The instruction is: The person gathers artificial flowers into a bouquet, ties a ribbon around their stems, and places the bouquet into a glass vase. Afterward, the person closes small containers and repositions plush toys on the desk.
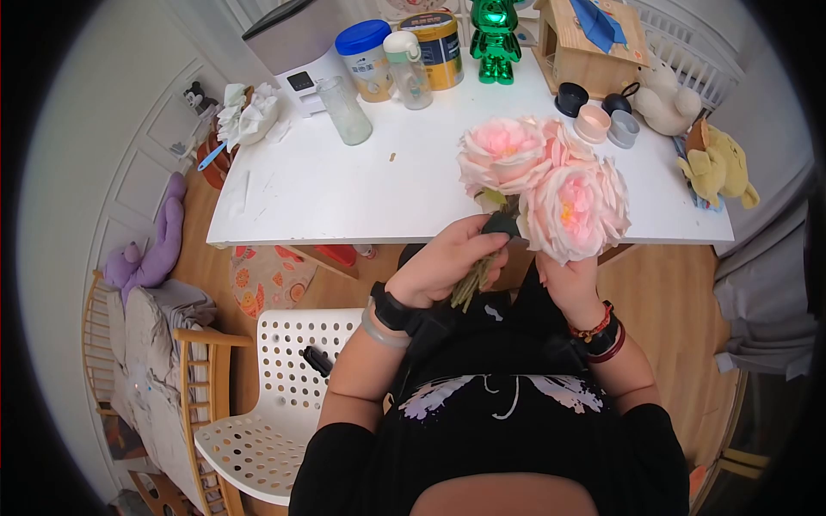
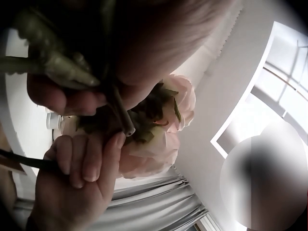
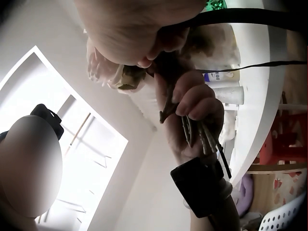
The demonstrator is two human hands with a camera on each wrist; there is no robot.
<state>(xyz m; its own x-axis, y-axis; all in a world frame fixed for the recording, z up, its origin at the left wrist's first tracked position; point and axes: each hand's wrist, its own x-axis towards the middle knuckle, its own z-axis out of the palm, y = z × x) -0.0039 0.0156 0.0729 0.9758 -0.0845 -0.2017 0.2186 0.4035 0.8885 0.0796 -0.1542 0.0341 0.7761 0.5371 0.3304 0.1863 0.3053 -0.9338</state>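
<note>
Pink artificial roses (image 1: pixel 568 206) are held over the table's front edge, their green stems (image 1: pixel 469 284) pointing down toward the lap. My left hand (image 1: pixel 452 262) grips the stems just below the blooms, fingers curled round them. A dark green band (image 1: pixel 499 225) lies on the stems by the left thumb. Beneath the blooms is my right hand (image 1: pixel 570 279), partly hidden by petals in the head view. In the left wrist view its curled fingers (image 2: pixel 91 163) hold a dark strip (image 2: pixel 24 161). The strip (image 3: pixel 250 18) also trails from the right hand in the right wrist view.
On the white table (image 1: pixel 301 206) stand a glass vase (image 1: pixel 346 112), cans, a bottle (image 1: pixel 409 73), a green bear figure (image 1: pixel 496 43) and a wooden house (image 1: pixel 594 52). Small cups (image 1: pixel 592 125) and plush toys sit at right. A white chair (image 1: pixel 275 378) is at left.
</note>
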